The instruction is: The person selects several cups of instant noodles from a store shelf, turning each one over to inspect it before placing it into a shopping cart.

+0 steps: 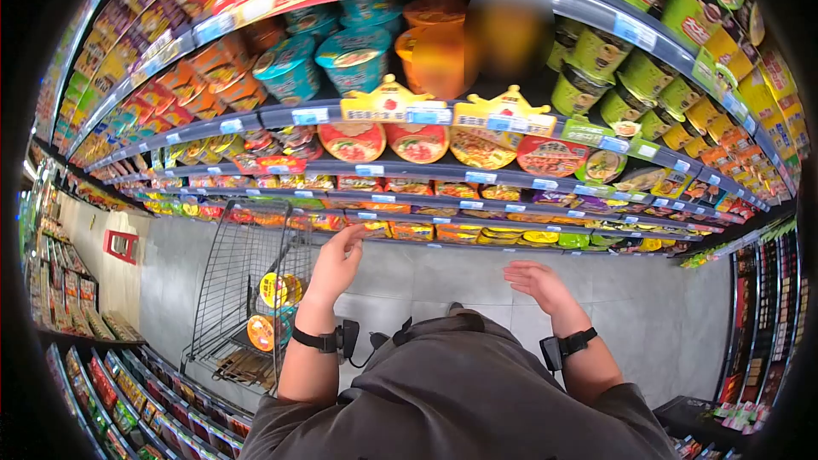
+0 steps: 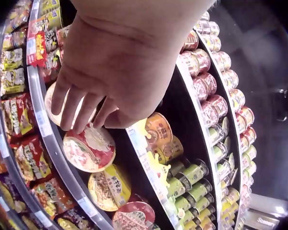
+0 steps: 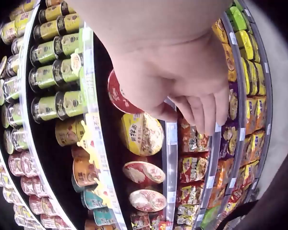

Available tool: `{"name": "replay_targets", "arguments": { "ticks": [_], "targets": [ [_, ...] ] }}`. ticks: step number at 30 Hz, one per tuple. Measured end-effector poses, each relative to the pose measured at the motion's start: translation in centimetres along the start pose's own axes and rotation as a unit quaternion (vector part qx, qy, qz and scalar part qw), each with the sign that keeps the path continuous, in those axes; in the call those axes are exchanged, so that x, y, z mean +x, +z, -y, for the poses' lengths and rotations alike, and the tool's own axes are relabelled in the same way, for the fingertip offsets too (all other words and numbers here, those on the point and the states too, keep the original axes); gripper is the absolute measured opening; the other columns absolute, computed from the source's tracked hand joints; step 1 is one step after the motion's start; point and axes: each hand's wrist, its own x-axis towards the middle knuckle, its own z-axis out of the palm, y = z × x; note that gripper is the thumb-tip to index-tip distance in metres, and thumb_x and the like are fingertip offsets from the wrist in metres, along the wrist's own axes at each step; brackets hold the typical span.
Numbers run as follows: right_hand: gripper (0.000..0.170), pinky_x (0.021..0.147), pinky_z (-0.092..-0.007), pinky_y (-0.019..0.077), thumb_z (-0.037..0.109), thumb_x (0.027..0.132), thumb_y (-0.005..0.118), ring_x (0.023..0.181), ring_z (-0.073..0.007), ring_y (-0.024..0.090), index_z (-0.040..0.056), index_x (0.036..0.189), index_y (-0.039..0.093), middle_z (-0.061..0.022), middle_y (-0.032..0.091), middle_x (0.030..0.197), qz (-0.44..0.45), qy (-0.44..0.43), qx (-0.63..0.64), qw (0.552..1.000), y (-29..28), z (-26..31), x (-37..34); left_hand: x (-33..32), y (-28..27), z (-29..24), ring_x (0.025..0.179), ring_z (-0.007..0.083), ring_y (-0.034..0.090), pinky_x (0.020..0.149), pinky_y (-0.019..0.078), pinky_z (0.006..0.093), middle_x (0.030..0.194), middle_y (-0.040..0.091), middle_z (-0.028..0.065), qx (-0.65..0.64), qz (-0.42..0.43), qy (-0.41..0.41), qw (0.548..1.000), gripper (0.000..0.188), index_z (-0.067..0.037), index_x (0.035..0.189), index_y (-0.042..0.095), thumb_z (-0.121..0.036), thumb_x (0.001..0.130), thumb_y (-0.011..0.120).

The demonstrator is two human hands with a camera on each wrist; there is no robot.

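Note:
My left hand (image 1: 337,262) is held out before the shelves with its fingers loosely bent and nothing in them. To the right, my right hand (image 1: 544,284) is also raised and holds nothing, its fingers fairly straight. In front of both hands, round noodle bowls stand tilted on a middle shelf: red-lidded bowls (image 1: 417,143) and a yellow-and-red bowl (image 1: 482,147). The left wrist view has the left hand (image 2: 117,72) overlapping a red-and-white bowl (image 2: 90,147). In the right wrist view the right hand (image 3: 175,76) partly hides a red bowl (image 3: 119,93).
A wire shopping cart (image 1: 223,285) stands at my left with a yellow-lidded tub (image 1: 273,290) and an orange-lidded tub (image 1: 261,333) inside. Teal noodle tubs (image 1: 354,60) and green tubs (image 1: 582,89) fill the shelf above. A red stool (image 1: 122,245) is farther left on the floor.

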Motion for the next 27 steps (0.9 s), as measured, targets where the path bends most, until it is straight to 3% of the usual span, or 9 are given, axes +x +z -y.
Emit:
{"name": "replay_targets", "arguments": {
  "ticks": [7,10,13,16,21,22,24,26,27],
  "targets": [
    [0.039,0.109,-0.0435,0.0475,0.015,0.103,0.051,0.129,-0.0309,0.062,0.0012,0.139,0.058,-0.0186,0.063,0.14,0.017,-0.031,0.035,0.999,-5.0,4.6,-1.4,4.6,5.6,-5.9,0.102,0.0233,0.071,0.09,0.0556,0.0344,0.123,0.071,0.0175,-0.042,0.003,0.032,0.999,0.038,0.002,0.136,0.059,-0.004,0.099,0.059],
    [0.042,0.112,-0.043,0.045,0.018,0.104,0.051,0.132,-0.0301,0.06,0.001,0.143,0.055,-0.0181,0.061,0.143,0.048,-0.043,0.024,0.998,-3.7,7.3,-1.3,5.9,5.7,-8.5,0.096,0.0201,0.07,0.085,0.0553,0.0322,0.123,0.069,0.0151,-0.033,-0.004,0.008,0.999,0.038,0.0,0.137,0.058,-0.003,0.099,0.059],
    [0.046,0.113,-0.0423,0.0431,0.019,0.105,0.052,0.135,-0.0293,0.057,0.001,0.147,0.052,-0.0171,0.06,0.145,0.116,-0.076,-0.003,0.99,-1.2,10.3,-0.3,7.6,5.1,-9.9,0.095,0.0184,0.069,0.082,0.0552,0.0314,0.124,0.067,0.0139,-0.052,-0.047,0.058,0.996,0.038,-0.001,0.137,0.059,-0.001,0.099,0.058],
    [0.055,0.116,-0.0447,0.0404,0.02,0.101,0.058,0.139,-0.0318,0.053,-0.0009,0.15,0.048,-0.0194,0.056,0.149,0.155,-0.114,-0.012,0.981,2.5,13.9,0.9,9.7,3.7,-11.8,0.107,0.0183,0.068,0.084,0.0567,0.0312,0.135,0.061,0.0129,-0.089,-0.067,0.1,0.989,0.043,-0.002,0.144,0.053,0.002,0.101,0.053],
    [0.059,0.123,-0.0446,0.0311,0.012,0.1,0.057,0.15,-0.0295,0.04,-0.0004,0.155,0.041,-0.017,0.044,0.16,0.241,-0.251,-0.009,0.937,8.6,20.3,3.2,13.5,2.2,-15.8,0.114,0.0197,0.068,0.092,0.0588,0.0326,0.134,0.063,0.0148,-0.185,-0.075,0.108,0.974,0.055,-0.001,0.157,0.039,0.002,0.102,0.049],
    [0.065,0.127,-0.0447,0.0231,0.007,0.097,0.055,0.155,-0.0292,0.031,-0.0003,0.158,0.035,-0.0162,0.036,0.165,0.254,-0.264,-0.01,0.93,9.5,21.6,3.6,14.5,2.0,-15.9,0.115,0.0202,0.068,0.091,0.0596,0.033,0.141,0.058,0.0171,-0.205,-0.054,0.1,0.972,0.055,0.001,0.157,0.037,0.002,0.102,0.047],
    [0.068,0.128,-0.0445,0.0193,0.005,0.095,0.054,0.157,-0.0285,0.026,-0.0002,0.16,0.032,-0.0156,0.031,0.167,0.233,-0.292,-0.016,0.927,11.7,24.0,4.5,16.3,1.6,-15.7,0.117,0.0235,0.068,0.085,0.062,0.0334,0.155,0.047,0.021,-0.211,-0.03,0.091,0.973,0.059,0.003,0.159,0.031,0.002,0.102,0.043],
    [0.078,0.13,-0.0435,0.0097,-0.002,0.09,0.051,0.161,-0.0261,0.011,0.0001,0.163,0.023,-0.0137,0.018,0.172,0.221,-0.338,-0.018,0.915,12.8,26.0,6.3,17.5,1.7,-16.2,0.118,0.0254,0.068,0.082,0.0625,0.0329,0.157,0.044,0.0213,-0.235,-0.03,0.098,0.966,0.061,0.003,0.16,0.029,0.003,0.101,0.042],
    [0.078,0.13,-0.0435,0.0097,-0.002,0.09,0.051,0.161,-0.0261,0.011,0.0001,0.163,0.023,-0.0137,0.018,0.172,0.222,-0.34,-0.022,0.914,13.3,26.9,7.1,18.1,1.8,-16.5,0.119,0.0273,0.068,0.08,0.063,0.0324,0.159,0.041,0.0216,-0.257,-0.028,0.106,0.96,0.062,0.003,0.161,0.026,0.004,0.1,0.042]
  ]
}}
